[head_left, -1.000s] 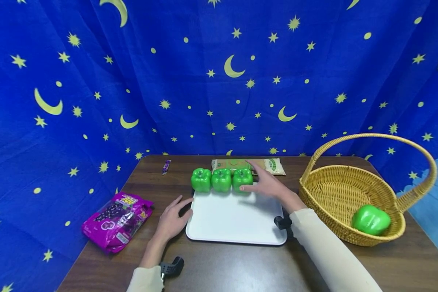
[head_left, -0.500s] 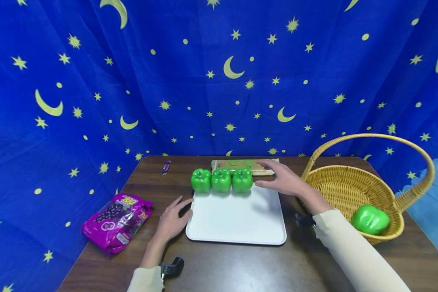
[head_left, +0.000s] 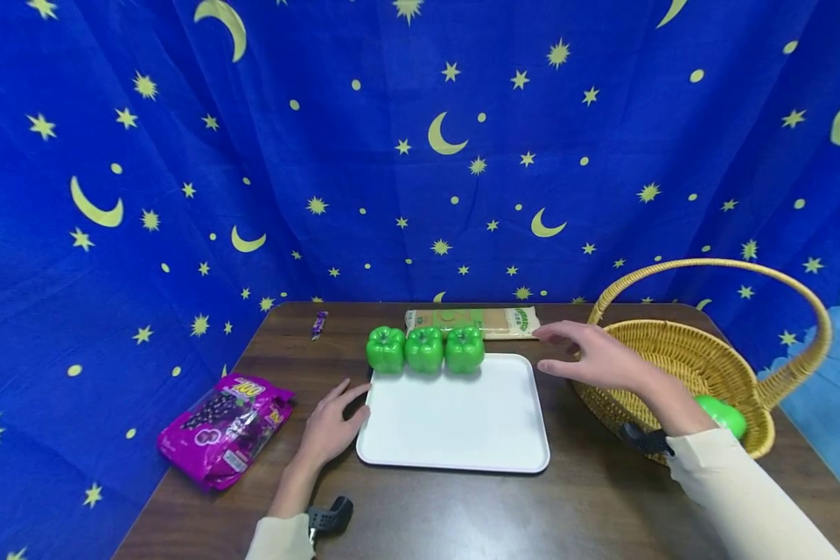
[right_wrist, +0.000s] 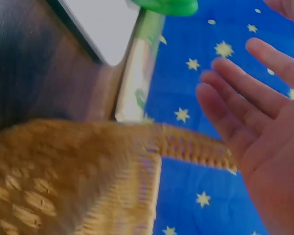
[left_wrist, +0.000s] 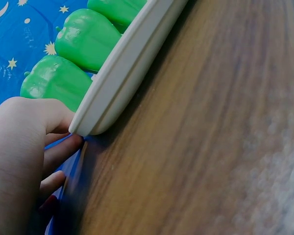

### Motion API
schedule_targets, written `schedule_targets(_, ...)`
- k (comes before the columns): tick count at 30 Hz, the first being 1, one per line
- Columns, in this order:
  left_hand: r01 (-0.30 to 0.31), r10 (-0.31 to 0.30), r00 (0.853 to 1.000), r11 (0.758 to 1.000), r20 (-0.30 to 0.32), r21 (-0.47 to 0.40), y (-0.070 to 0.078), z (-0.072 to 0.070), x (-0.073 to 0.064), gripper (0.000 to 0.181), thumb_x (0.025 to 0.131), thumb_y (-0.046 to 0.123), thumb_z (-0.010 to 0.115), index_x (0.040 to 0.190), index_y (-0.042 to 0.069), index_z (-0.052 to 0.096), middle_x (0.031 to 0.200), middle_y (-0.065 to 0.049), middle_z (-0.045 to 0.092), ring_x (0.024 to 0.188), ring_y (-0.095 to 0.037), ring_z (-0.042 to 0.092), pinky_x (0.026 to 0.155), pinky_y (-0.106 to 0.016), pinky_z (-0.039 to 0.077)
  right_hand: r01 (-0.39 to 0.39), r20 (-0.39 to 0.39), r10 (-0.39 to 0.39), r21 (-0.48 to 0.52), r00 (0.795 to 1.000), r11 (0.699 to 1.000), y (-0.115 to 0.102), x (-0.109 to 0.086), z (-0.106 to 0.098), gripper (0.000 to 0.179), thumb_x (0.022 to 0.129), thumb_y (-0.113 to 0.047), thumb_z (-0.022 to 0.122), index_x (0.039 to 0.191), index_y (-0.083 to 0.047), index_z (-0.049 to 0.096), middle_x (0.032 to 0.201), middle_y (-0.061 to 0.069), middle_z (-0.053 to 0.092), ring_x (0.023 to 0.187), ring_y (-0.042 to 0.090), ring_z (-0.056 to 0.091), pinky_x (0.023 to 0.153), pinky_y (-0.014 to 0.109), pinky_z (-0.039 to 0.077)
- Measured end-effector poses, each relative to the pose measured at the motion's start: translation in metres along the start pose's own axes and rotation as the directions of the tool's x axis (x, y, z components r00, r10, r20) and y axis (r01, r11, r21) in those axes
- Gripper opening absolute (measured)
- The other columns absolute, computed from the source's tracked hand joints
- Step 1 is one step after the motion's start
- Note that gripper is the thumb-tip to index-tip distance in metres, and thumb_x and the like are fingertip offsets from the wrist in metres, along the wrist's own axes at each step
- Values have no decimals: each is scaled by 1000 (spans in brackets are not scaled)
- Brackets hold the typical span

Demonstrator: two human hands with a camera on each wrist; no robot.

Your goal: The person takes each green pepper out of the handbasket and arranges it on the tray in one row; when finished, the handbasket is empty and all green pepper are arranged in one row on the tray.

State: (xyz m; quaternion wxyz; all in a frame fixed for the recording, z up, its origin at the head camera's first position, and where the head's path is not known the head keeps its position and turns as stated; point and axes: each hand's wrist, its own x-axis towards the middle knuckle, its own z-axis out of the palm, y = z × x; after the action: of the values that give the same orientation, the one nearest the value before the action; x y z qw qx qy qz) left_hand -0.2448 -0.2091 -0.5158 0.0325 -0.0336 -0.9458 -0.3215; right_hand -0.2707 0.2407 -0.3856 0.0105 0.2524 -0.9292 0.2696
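My left hand (head_left: 331,428) rests at the left edge of a white tray (head_left: 455,420), its fingertips touching the rim; in the left wrist view the thumb and fingers lie at the tray's corner. Three green bell peppers stand in a row along the tray's far edge: a left one (head_left: 386,350), a middle one (head_left: 425,350) and a right one (head_left: 465,350). My right hand (head_left: 598,356) holds nothing, its fingers spread, between the tray and the wicker basket (head_left: 672,342). Another green bell pepper (head_left: 728,416) lies in the basket, partly hidden by my right forearm.
Behind the peppers lies a long flat package (head_left: 497,320). A purple bag with grapes on it (head_left: 224,428) is at the left, and a small purple wrapped candy (head_left: 319,325) lies farther back. The basket's tall handle (head_left: 714,263) arches at the right.
My right hand has moved right, from beside the right bell pepper to the near side of the basket, its fingers free. My left hand and the peppers have stayed put.
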Motion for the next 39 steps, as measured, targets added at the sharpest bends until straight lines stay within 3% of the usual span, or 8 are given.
schedule_targets(6, 1, -1, 1000, 1000, -3, -1, 0, -1, -1, 41, 93, 39, 59, 133, 32, 58, 150, -14, 36, 133, -42, 35, 102, -67, 25, -23, 25, 23, 2, 999, 1000, 8, -19, -22, 42, 86, -52, 66, 115, -22, 66, 106, -6, 66, 97, 17, 60, 82, 41, 51)
schedule_targets(9, -5, 5, 1000, 1000, -6, 2, 0, 0, -1, 41, 93, 39, 59, 133, 32, 58, 150, -15, 36, 133, -42, 35, 102, -68, 25, -19, 18, 19, 3, 1000, 1000, 15, -29, -33, 37, 89, -46, 66, 113, -18, 68, 103, -7, 67, 94, 13, 61, 81, 40, 51)
schedule_targets(15, 12, -12, 1000, 1000, 1, 3, 0, 2, -2, 42, 93, 39, 59, 134, 32, 57, 150, -15, 36, 133, -42, 35, 102, -68, 25, -25, 8, 25, 20, 1000, 999, 42, -52, -49, 34, 90, -36, 67, 116, -14, 66, 104, -6, 67, 94, 12, 63, 79, 33, 52)
schedule_targets(20, -2, 2, 1000, 1000, -8, 2, 0, 2, -1, 41, 93, 39, 59, 133, 32, 58, 150, -14, 37, 133, -41, 35, 102, -66, 26, -86, 31, 85, 38, 996, 996, 67, -74, -60, 31, 91, -31, 67, 117, -14, 63, 105, -5, 66, 94, 10, 62, 76, 27, 52)
schedule_targets(26, -13, 13, 1000, 1000, -11, 0, 0, 1, -1, 41, 93, 39, 59, 133, 32, 58, 149, -14, 37, 133, -41, 36, 102, -66, 26, -173, 54, 173, -3, 984, 985, 102, -99, -68, 41, 93, -32, 64, 125, -6, 59, 113, 4, 65, 96, 5, 60, 78, 25, 49)
schedule_targets(33, -7, 7, 1000, 1000, -6, -7, -2, 1, 0, 41, 93, 40, 59, 133, 33, 57, 150, -14, 36, 133, -41, 35, 102, -67, 25, -239, 155, 232, 30, 960, 970, 123, -112, -71, 49, 94, -31, 62, 130, 1, 54, 117, 13, 63, 95, 10, 60, 72, 27, 49)
schedule_targets(39, -7, 7, 1000, 1000, -1, -1, -2, 1, 0, 42, 93, 41, 59, 134, 34, 57, 150, -13, 36, 133, -41, 35, 102, -67, 25, -231, 313, 173, 160, 934, 960, 127, -115, -72, 54, 91, -21, 65, 134, 7, 46, 121, 24, 59, 103, 29, 60, 74, 26, 50)
